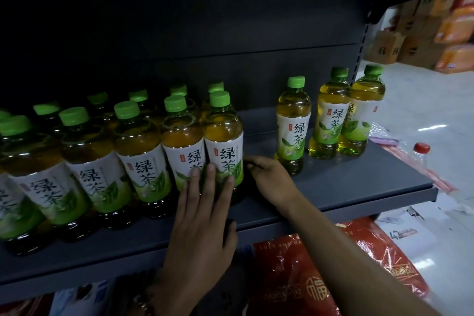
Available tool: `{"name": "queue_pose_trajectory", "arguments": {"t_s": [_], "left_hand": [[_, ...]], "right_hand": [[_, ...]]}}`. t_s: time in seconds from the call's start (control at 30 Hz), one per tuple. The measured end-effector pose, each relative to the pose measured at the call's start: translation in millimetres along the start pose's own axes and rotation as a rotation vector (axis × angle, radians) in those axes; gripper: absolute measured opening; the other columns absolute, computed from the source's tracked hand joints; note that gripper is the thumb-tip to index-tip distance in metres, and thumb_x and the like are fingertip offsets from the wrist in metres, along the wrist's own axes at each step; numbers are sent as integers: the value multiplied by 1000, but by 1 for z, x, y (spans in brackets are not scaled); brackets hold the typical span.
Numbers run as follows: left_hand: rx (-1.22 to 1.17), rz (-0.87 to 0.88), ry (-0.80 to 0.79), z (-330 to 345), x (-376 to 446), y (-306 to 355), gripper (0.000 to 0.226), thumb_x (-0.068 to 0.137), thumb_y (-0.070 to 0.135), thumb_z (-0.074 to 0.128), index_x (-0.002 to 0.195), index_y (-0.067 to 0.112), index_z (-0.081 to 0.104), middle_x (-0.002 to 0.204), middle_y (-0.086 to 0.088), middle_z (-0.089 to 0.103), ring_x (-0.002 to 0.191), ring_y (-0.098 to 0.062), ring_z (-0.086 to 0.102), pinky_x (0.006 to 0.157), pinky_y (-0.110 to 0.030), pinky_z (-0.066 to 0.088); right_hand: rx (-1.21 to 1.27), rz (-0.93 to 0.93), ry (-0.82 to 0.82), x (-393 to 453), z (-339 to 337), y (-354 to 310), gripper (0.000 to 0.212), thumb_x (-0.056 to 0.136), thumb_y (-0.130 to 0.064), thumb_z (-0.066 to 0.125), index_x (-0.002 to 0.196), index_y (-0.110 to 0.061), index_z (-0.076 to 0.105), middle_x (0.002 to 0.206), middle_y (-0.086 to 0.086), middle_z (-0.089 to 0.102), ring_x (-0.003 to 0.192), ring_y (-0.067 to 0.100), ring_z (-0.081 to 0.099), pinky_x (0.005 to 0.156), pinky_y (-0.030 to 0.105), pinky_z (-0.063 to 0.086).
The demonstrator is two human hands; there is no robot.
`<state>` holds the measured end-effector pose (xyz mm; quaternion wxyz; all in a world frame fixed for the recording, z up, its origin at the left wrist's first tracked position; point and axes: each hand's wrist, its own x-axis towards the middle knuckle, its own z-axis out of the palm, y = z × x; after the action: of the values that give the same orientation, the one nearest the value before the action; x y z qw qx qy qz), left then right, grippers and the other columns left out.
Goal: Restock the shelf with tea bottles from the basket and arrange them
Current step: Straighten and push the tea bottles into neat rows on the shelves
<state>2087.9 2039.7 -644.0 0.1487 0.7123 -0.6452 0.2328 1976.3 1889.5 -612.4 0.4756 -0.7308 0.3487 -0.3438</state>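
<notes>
Green tea bottles mostly on the shelf already: packed block at left, at least two rows deep, labels forward, running off the left edge. End bottle of the front row is being squared up: left hand lies flat against its lower label, fingers straight and slightly spread, touching this bottle and its neighbour. Right hand sits at the bottle's right side near the base, fingers curled toward it; whether it actually grips, can't tell. Three loose bottles not yet lined up: one single standing apart, a pair touching each other near the shelf's right end. Bare shelf between block and loose ones. Basket not in view, so remaining stock unknown. Judging: late stage, left is closing the gap and tidying. Red packaging on the level below.
</notes>
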Motion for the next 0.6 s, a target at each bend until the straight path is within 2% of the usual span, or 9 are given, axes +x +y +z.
{"name": "queue_pose_trajectory", "arguments": {"t_s": [0.07,0.17,0.23,0.27,0.33,0.4,0.43,0.5,0.6], "left_hand": [[-11,14,9,-1,0,0,72,91,41,40,157,13,27,167,-13,6,154,-34,-1,122,-45,2],[-35,41,25,0,-2,2,67,93,38,40,154,11,33,166,-16,9,153,-35,4,122,-47,5],[-48,45,30,2,-3,4,66,93,37,40,153,10,35,166,-17,9,153,-36,7,121,-50,8],[-54,44,30,3,-3,5,66,94,36,40,153,10,35,166,-17,8,153,-36,7,121,-50,8],[-63,37,30,5,-3,5,66,95,39,40,154,10,34,166,-16,7,153,-34,7,121,-50,9],[-62,30,27,6,-3,4,67,97,45,39,154,11,32,167,-15,5,154,-32,6,121,-49,10],[-58,26,23,7,-3,4,69,97,48,39,155,11,31,167,-14,5,154,-31,5,120,-49,10],[-53,22,17,7,-3,4,70,98,51,38,155,12,30,167,-14,4,154,-31,4,120,-50,11],[-49,16,19,8,-2,5,71,98,53,37,155,11,31,167,-15,6,154,-32,4,120,-51,11]], "right_hand": [[-38,3,93,-5,-9,-1,26,97,-5,52,112,-11,73,111,-3,71,105,10,64,92,21,49],[-35,-29,411,-17,-30,-8,14,94,-12,61,103,-19,70,97,-5,69,90,9,64,82,27,53],[-19,-88,607,-21,-46,-8,18,89,-13,66,106,-17,63,103,-3,64,93,9,61,83,30,54],[-31,-86,656,-20,-52,-4,28,86,-15,71,112,-17,59,109,-2,60,98,11,59,87,32,54],[-80,6,612,-13,-61,6,59,80,-24,78,130,-16,48,127,1,54,116,16,53,98,38,50],[-111,118,457,-7,-62,17,82,77,-32,80,144,-16,37,139,-1,52,127,19,50,103,40,46],[-137,147,397,-5,-61,20,80,78,-32,81,144,-16,39,136,-1,55,124,17,52,99,36,46],[-213,138,360,-4,-61,24,60,79,-31,81,130,-15,54,124,0,64,107,13,58,84,28,44],[-248,111,327,-6,-64,23,53,77,-35,82,121,-15,60,113,-2,67,96,10,58,77,25,42]]}}
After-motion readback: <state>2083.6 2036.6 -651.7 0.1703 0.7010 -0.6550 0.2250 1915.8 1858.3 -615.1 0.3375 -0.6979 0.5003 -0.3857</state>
